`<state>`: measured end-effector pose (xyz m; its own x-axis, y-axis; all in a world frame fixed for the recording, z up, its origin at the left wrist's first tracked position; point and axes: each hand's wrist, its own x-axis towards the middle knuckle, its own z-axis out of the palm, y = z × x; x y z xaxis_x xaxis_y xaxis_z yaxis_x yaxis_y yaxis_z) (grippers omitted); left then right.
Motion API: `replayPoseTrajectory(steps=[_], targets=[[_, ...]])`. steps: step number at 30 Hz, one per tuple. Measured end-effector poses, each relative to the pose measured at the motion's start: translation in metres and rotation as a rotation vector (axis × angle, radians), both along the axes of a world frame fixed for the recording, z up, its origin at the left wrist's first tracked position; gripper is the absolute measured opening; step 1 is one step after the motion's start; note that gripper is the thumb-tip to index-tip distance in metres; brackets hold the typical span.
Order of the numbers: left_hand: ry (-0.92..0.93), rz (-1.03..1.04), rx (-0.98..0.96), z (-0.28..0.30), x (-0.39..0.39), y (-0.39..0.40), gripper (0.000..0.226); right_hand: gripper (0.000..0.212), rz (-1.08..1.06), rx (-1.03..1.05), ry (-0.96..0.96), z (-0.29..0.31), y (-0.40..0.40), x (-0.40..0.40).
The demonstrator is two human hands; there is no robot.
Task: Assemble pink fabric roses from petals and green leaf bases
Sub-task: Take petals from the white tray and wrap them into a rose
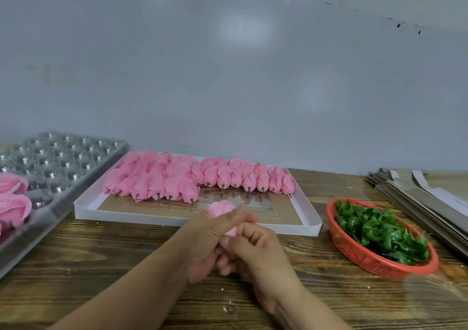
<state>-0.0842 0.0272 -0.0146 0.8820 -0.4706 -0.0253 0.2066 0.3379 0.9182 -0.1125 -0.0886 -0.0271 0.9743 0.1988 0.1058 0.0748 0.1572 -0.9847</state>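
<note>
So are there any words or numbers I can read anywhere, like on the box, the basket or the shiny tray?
None: no words, numbers or signs can be read anywhere.
White box: plain walls, no print.
Red basket: bare plastic mesh, no label.
Shiny tray: only round cups, no text.
Card stack: plain grey and white, nothing written.
Wall: just dark specks, not letters.

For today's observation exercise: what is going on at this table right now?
A person holds one pink rose bud in both hands, the left hand gripping it and the right hand working at its base. Behind lies a white tray of pink buds. A red basket of green leaf bases sits right.
</note>
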Motion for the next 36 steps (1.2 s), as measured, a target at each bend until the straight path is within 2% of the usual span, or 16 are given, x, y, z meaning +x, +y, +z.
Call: replayPoseTrajectory(steps=[4, 9, 14, 17, 20, 22, 24, 26, 28, 31, 33, 36], targets=[[0.072, 0.144, -0.084, -0.002, 0.0, -0.01, 0.018, 0.007, -0.258, -0.187, -0.264, -0.008, 0.004, 0.002], [0.048, 0.1, -0.067, -0.001, -0.001, -0.01, 0.018, 0.01, -0.242, -0.094, -0.223, -0.004, 0.005, -0.001], [0.042, 0.143, -0.102, -0.004, 0.0, -0.013, 0.03, 0.006, -0.285, -0.141, -0.285, -0.002, 0.009, -0.003], [0.007, 0.09, -0.03, -0.001, -0.002, -0.009, 0.034, 0.005, -0.222, -0.09, -0.205, 0.0, 0.005, -0.002], [-0.03, -0.039, 0.015, 0.0, -0.001, 0.001, 0.046, 0.013, 0.007, 0.062, -0.002, 0.005, -0.002, 0.0], [-0.038, -0.107, 0.017, 0.0, 0.001, 0.007, 0.049, 0.004, 0.099, 0.155, 0.083, 0.007, -0.003, 0.0], [-0.042, -0.098, 0.034, 0.0, 0.002, 0.007, 0.046, 0.008, 0.087, 0.165, 0.087, 0.004, -0.001, 0.0], [-0.01, -0.008, 0.029, -0.001, 0.002, 0.0, 0.04, 0.008, -0.015, 0.117, 0.021, 0.001, 0.004, 0.0], [0.04, 0.094, -0.027, -0.004, 0.001, -0.007, 0.043, 0.016, -0.142, 0.027, -0.083, -0.003, 0.005, 0.001], [0.077, 0.153, -0.066, -0.007, 0.0, -0.011, 0.053, 0.008, -0.251, -0.082, -0.175, -0.006, 0.005, 0.002], [0.051, 0.101, -0.033, -0.005, -0.001, -0.007, 0.051, 0.003, -0.194, -0.022, -0.114, -0.003, 0.005, 0.001], [-0.003, -0.037, 0.017, -0.002, -0.001, 0.001, 0.045, 0.006, -0.008, 0.124, 0.04, 0.002, 0.001, 0.002]])
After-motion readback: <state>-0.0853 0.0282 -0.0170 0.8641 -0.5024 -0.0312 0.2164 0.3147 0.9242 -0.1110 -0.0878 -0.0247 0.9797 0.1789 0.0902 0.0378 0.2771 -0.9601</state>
